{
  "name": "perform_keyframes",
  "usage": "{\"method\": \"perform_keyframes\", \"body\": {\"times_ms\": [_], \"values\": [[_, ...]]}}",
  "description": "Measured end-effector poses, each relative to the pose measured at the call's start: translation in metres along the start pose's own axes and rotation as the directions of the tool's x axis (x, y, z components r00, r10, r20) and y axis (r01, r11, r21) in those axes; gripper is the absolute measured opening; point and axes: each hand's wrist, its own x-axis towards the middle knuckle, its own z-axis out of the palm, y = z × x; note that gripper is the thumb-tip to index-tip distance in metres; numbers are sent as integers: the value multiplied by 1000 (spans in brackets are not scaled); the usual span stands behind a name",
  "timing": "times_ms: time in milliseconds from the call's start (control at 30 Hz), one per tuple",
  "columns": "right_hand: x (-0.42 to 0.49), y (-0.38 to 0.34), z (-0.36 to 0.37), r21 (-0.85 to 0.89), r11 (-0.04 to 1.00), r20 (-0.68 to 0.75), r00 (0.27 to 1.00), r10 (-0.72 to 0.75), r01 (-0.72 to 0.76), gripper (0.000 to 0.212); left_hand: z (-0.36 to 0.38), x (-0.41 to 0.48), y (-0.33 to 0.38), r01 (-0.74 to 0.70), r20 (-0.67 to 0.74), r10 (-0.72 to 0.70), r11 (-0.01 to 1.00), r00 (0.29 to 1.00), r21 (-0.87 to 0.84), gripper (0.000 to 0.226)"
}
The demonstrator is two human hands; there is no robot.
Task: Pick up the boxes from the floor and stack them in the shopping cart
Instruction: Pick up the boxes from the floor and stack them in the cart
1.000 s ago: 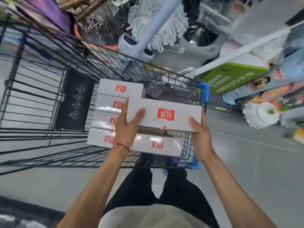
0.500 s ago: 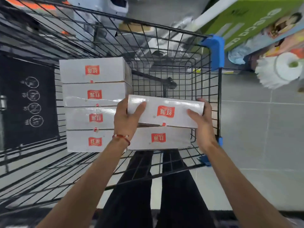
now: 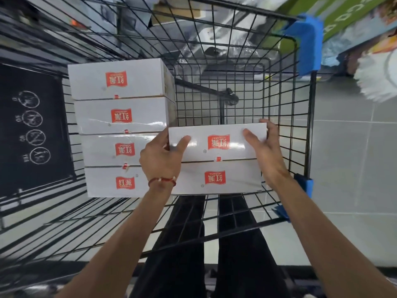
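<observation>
Down it comes: since a moment ago the white box point(image 3: 217, 147) has settled onto the box below point(image 3: 214, 179) inside the shopping cart point(image 3: 236, 50), just beside the column of four boxes point(image 3: 120, 125). Left hand point(image 3: 161, 160) has its grip round the left end, thumb on top; right hand point(image 3: 266, 151) clasps the right end.

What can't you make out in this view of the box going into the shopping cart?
Head view:
- Whether the held box rests on the bottom of the shopping cart or on another box: it hides what is beneath it.
- Fingers of the left hand: behind the box's end.
- How many boxes are left on the floor: outside the frame.
- Shelf goods, top right: blurred, cut off by the edge.
</observation>
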Motion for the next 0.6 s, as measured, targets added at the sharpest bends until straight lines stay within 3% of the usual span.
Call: {"method": "perform_keyframes", "body": {"times_ms": [233,433,600], "values": [[2,2,2,-75,997,39,999,-25,28,56,-9,-1,-18,13,-92,-13,1000,996,6,34],[1,3,10,-103,995,-10,1000,-8,7,58,8,8,-38,-28,-68,36,993,997,118,78],[0,4,15,-150,989,-47,999,5,-12,63,12,2,-33,-49,34,44,989,998,137,80]]}}
